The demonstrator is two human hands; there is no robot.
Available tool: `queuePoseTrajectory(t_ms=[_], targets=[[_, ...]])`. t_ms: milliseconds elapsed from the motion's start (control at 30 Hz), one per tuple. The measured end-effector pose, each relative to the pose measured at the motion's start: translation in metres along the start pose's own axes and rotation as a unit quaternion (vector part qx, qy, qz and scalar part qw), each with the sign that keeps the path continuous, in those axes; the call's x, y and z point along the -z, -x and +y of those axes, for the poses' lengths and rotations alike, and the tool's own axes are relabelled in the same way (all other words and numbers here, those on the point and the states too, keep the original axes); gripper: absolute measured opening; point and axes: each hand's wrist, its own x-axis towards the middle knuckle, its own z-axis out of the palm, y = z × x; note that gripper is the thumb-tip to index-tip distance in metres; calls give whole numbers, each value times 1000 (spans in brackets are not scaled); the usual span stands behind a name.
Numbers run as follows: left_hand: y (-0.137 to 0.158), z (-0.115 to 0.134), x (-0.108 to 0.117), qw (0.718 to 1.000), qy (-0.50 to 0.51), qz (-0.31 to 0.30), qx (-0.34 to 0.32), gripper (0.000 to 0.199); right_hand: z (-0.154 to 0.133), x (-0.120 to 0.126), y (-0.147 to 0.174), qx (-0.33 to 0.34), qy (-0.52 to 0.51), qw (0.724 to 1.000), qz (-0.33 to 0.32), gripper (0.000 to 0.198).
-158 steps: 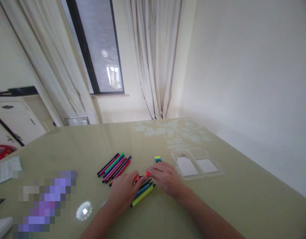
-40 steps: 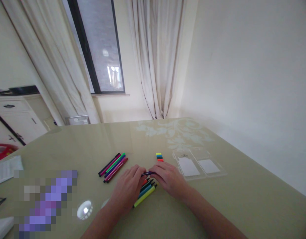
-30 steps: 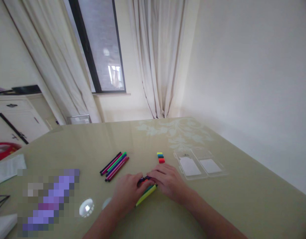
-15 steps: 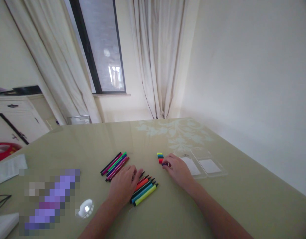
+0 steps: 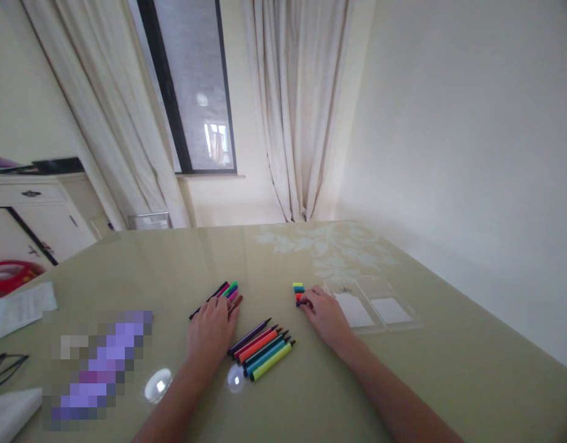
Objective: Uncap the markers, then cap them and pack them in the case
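My left hand [image 5: 211, 326] has its fingers closed over the capped felt-tip pens [image 5: 219, 292], partly hiding them. A brown felt-tip pen [image 5: 236, 303] sticks out by its fingers. Nearer me lies a row of uncapped felt-tip pens [image 5: 266, 354] with dark purple, red, orange, dark green, teal and yellow barrels, tips pointing away to the right. To their right, my right hand [image 5: 326, 314] rests on the table, thumb and forefinger pinched on a dark purple cap [image 5: 299, 303]. Yellow, teal and red caps [image 5: 299, 290] sit lined up just beyond it.
An open clear plastic case [image 5: 389, 309] with white inserts lies right of my right hand. On the left are a blurred purple object [image 5: 103, 366], papers [image 5: 23, 307] and glasses [image 5: 7, 369]. The table [image 5: 357, 394] meets a wall at right.
My left hand has moved left and away from the dark purple uncapped pen onto the capped pens. My right hand stays by the caps, the purple one now closer to the red one.
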Motion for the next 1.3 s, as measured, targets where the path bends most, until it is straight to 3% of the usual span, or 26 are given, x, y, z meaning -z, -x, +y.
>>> queuePoseTrajectory(t_ms=[200,300,467,667,800,900,1000,1133,1300], targets=[[-1,12,-1,990,118,21,-80,21,-15,6,6,33,-63,997,20,21],[8,29,4,966,220,-22,-133,21,-28,10,14,112,-109,988,9,36],[24,47,11,927,282,-45,-242,23,-36,6,22,227,-79,971,13,21],[27,45,13,924,271,-56,-262,34,-29,4,22,311,-3,949,55,20],[22,38,16,929,272,-68,-240,32,-26,10,21,332,-26,937,105,22],[14,29,15,951,246,-46,-185,30,-19,17,16,309,-71,934,164,19],[8,22,11,968,226,-19,-110,32,-11,23,11,218,-85,956,176,16],[7,21,6,977,193,-50,-77,30,-1,23,7,78,-34,992,93,15],[4,18,4,981,169,-59,-79,33,4,14,6,46,-38,998,4,18]])
